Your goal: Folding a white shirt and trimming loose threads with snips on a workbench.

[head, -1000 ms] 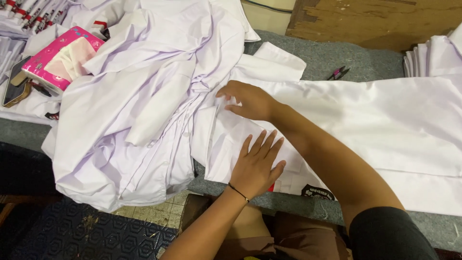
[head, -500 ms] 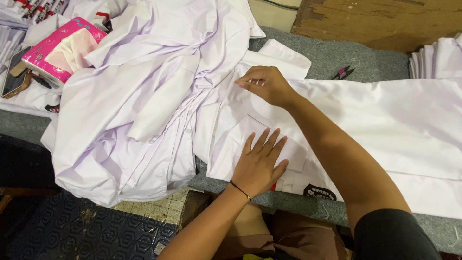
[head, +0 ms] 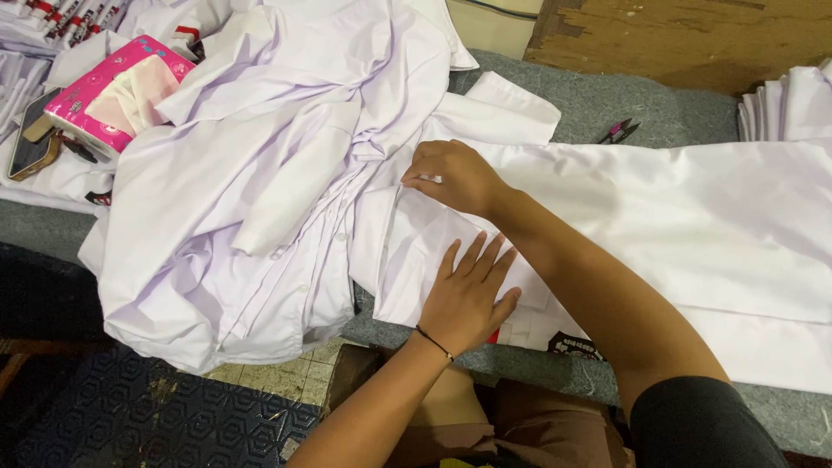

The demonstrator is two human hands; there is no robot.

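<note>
The left hand (head: 468,299) lies flat and spread on a white shirt (head: 693,225) that is stretched out across the grey table (head: 659,100), its palm down, all fingers extended and a little apart, pressing the cloth near the table's front edge and gripping nothing; a thin dark band circles its wrist. The right hand (head: 451,176) reaches across above it with the fingers curled down onto the same shirt, pinching a fold of cloth close to where the shirt meets the pile (head: 251,173) of crumpled white shirts heaped to the left. That pile hangs partly over the table's front edge. A small dark label with a pale round print (head: 572,347) peeks out under the flat shirt at the front edge, just right of the left hand, and a bit of red shows beside it. At the far left a pink rectangular tissue box (head: 104,95) rests tilted on the white cloth, with a pale tissue rising from its top opening. Just left of the box a dark phone (head: 33,143) lies flat. A small pair of snips with pink handles (head: 617,132) lies on the bare grey table beyond the shirt, and a stack of folded white cloth (head: 784,104) sits at the far right.
</note>
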